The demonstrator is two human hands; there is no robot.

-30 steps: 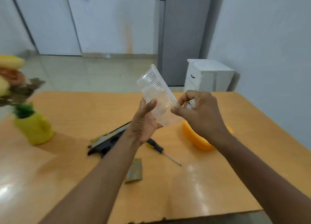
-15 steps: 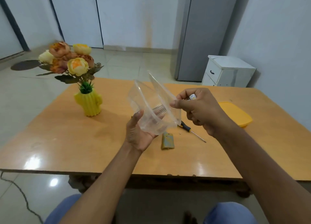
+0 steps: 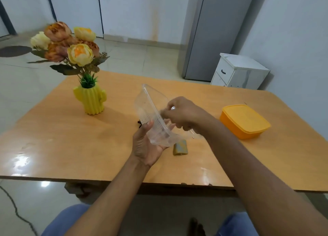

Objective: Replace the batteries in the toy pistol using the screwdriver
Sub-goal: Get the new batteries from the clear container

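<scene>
The left hand cups the clear box from below. The right hand, curled on something small and pale, has come to its lid, now wider open than before. I judge batteries are being fetched. The pistol peeks out behind the box.

A small olive battery cover lies flat on the table.
</scene>
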